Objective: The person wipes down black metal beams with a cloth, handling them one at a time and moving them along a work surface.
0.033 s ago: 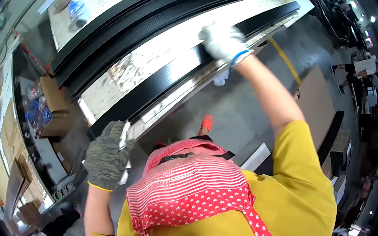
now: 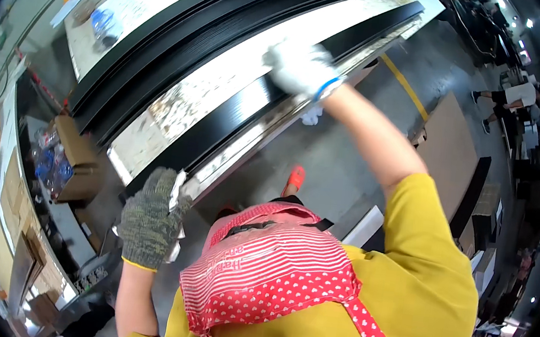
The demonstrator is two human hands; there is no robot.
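A long black strip (image 2: 221,125) with a glossy face lies along the near edge of the white, stained work table (image 2: 128,152). My right hand (image 2: 301,69), in a white glove with a blue cuff, is on the middle of this strip. Blur hides its fingers and anything under them. At the strip's near-left end is my left hand (image 2: 152,222), in a dark grey-green knit glove with a yellow cuff. Its fingers are bent over a crumpled white cloth (image 2: 177,191), bits of which stick out on both sides, touching the strip's end.
More long black profiles (image 2: 211,42) lie side by side farther back on the table. A clear plastic bottle (image 2: 105,24) stands behind them. On the left is a cardboard box (image 2: 74,166) of bottles. Large brown board (image 2: 449,149) leans at right; a person (image 2: 514,96) is farther off.
My right hand has slid a little left and nearer along the black strip. My left hand stays at the strip's end, and the whole view has shifted slightly.
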